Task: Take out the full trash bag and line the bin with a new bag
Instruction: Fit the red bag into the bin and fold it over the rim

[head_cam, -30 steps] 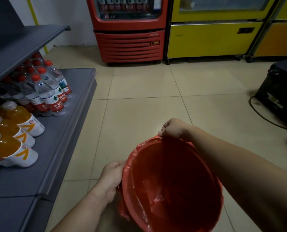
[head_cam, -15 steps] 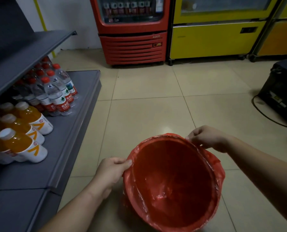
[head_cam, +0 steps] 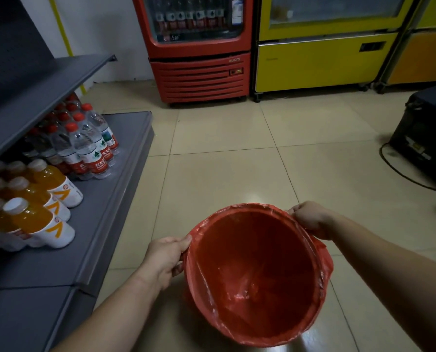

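Head view: round bin [head_cam: 239, 334] sits between your hands, lined with a thin, glossy, wrinkled red bag [head_cam: 252, 275] folded over the rim. Your left hand [head_cam: 164, 259] pinches the bag edge at the near-left rim; your right hand [head_cam: 309, 218] grips it at the far-right rim. Both hands have moved slightly outward since the earlier frame, and the film looks tauter.

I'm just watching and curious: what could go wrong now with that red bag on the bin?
The thin red bag could tear where the left hand and right hand pinch and stretch it over the bin's rim. Loose folds bunch at the right, so that side might slip back inside. The bin looks light and could tip if pulled unevenly.
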Tool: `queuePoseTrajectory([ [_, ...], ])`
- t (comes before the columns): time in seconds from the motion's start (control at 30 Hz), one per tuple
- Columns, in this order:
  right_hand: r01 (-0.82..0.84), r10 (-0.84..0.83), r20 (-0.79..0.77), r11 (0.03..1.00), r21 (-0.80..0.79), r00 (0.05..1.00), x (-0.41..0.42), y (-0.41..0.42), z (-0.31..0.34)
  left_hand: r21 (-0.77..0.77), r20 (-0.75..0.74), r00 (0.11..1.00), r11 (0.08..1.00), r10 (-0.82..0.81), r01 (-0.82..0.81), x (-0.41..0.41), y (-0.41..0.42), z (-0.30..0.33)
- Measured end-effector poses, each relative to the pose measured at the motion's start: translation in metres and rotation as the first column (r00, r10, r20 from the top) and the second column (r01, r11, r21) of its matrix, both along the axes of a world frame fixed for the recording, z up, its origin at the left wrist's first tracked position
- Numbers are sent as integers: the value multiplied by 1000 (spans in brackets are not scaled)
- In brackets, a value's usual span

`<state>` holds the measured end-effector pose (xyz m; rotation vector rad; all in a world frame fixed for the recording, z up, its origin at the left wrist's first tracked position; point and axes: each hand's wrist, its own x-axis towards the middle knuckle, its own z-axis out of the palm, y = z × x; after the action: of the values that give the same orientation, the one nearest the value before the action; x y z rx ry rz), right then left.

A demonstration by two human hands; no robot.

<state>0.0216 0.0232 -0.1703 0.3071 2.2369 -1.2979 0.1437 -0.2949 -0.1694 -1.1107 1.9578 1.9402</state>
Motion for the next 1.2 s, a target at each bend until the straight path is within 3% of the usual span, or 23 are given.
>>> queuePoseTrajectory([
  [0.1, 77, -79, -54, 996, -37, 995, 5, -4, 0, -12, 0, 999, 999, -36, 36, 4, 0, 2],
  [0.17, 144, -152, -186, 988, -58, 971, 14, 0, 5, -34, -18, 997, 996, -81, 81, 10, -1, 8],
  [0.27, 126, -97, -375, 991, 53, 922, 45, 10, 13, -77, -10, 984, 982, -175, 174, 30, -4, 14],
  [0.43, 131, -85, -410, 988, 86, 908, 74, 10, 8, -28, -18, 994, 994, -110, 109, 50, 2, 8],
  [0.73, 329, -373, -219, 921, -210, 902, 70, 20, 3, -55, -6, 1000, 998, 21, -21, 47, 1, -10],
  [0.9, 381, -417, -70, 877, -293, 906, 75, 15, -6, -88, 11, 1000, 996, 7, -6, 49, 10, -15],
  [0.97, 392, -430, -97, 880, -266, 898, 76, 14, -7, -87, 7, 1000, 996, -3, 3, 49, 13, -11],
  [1.1, 401, -375, -398, 916, -19, 837, 100, 25, 1, -237, -89, 995, 971, -52, 30, 64, 8, 4],
  [1.2, 414, -366, -422, 910, 23, 829, 150, 27, 0, -241, -91, 990, 967, -107, 82, 84, 6, 6],
])
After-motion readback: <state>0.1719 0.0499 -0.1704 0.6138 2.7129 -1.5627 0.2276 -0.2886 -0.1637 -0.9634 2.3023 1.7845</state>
